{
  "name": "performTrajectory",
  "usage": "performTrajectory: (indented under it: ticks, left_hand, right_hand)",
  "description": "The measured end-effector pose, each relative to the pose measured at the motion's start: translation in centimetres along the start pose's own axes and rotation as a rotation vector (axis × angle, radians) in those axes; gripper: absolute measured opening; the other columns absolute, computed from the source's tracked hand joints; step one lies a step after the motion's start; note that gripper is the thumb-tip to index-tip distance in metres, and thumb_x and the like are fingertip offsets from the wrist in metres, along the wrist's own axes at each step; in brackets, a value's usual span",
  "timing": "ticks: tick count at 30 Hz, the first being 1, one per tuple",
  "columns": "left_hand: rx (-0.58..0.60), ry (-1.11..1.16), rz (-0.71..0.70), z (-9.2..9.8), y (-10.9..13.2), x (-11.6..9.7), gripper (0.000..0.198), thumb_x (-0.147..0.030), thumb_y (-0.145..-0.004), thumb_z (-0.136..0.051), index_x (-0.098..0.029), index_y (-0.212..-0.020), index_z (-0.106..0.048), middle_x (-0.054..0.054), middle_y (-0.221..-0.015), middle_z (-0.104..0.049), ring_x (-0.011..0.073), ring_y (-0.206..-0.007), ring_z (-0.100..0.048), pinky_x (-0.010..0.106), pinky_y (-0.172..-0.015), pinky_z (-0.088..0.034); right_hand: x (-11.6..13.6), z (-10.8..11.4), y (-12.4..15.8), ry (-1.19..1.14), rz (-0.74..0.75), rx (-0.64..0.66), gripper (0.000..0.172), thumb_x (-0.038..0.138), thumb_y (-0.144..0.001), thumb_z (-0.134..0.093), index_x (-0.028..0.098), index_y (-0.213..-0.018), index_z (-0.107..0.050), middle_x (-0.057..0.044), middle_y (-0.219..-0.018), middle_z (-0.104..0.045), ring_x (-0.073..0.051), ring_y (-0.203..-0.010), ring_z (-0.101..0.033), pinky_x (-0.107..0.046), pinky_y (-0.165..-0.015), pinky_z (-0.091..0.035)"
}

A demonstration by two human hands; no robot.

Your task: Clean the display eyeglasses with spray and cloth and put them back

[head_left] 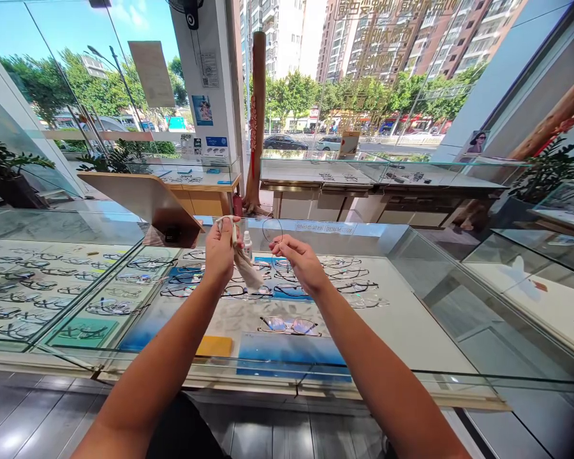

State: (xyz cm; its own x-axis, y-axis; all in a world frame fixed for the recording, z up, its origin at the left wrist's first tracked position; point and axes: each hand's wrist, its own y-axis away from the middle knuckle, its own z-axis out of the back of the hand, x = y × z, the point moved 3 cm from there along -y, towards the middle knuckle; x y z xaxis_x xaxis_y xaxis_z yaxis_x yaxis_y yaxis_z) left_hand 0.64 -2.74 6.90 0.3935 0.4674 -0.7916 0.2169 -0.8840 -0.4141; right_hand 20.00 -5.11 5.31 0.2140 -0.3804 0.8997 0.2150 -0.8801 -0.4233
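My left hand (221, 248) is closed around a pale cleaning cloth (249, 273), which hangs down to the right from the fingers. A short way off, my right hand (302, 260) pinches a thin-rimmed pair of eyeglasses (272, 231), with one round rim standing up above the fingertips. Part of the frame is hidden by those fingers. Between the two hands, a small white bottle (247, 245) stands on the glass counter. Below, a pair of glasses (289, 326) with bluish lenses shows by a blue panel (291, 352).
The glass display case (421, 319) holds several rows of eyeglasses (23, 298). A tilted mirror or board (138, 197) stands on the counter at left. A yellow-orange item (214, 346) lies near the front edge. Farther back are more display counters (320, 171) before the windows.
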Motion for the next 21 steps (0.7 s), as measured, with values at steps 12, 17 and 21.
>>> performTrajectory:
  ticks: [12, 17, 21]
  left_hand:
    - [0.115, -0.603, -0.492, -0.4, 2.2, -0.5, 0.024, -0.04, -0.094, -0.081, -0.019, -0.104, -0.077, 0.002, -0.088, -0.072, 0.0105, -0.067, -0.062, 0.021, -0.064, -0.049]
    - [0.125, -0.611, -0.512, 0.0, 1.9, -0.2, 0.021, -0.041, -0.096, -0.079, -0.02, -0.101, -0.079, 0.003, -0.088, -0.076, 0.0134, -0.072, -0.066, 0.023, -0.068, -0.051]
    - [0.105, -0.618, -0.54, 0.1, 1.8, -0.3, 0.019, -0.039, -0.096, -0.078, -0.02, -0.1, -0.079, 0.003, -0.087, -0.077, 0.0133, -0.071, -0.066, 0.023, -0.066, -0.049]
  right_hand:
    - [0.1, 0.8, -0.3, 0.056, 0.052, -0.072, 0.029, 0.043, -0.093, -0.067, 0.023, -0.073, -0.071, -0.003, -0.079, -0.069, -0.021, -0.085, -0.061, -0.036, -0.084, -0.045]
    - [0.5, 0.7, -0.3, 0.075, 0.09, -0.085, 0.029, 0.04, -0.091, -0.066, 0.023, -0.068, -0.07, -0.003, -0.074, -0.067, -0.02, -0.08, -0.06, -0.036, -0.081, -0.047]
    - [0.6, 0.7, -0.4, 0.081, 0.089, -0.097, 0.029, 0.042, -0.088, -0.067, 0.023, -0.066, -0.068, -0.003, -0.072, -0.065, -0.02, -0.078, -0.059, -0.036, -0.08, -0.049]
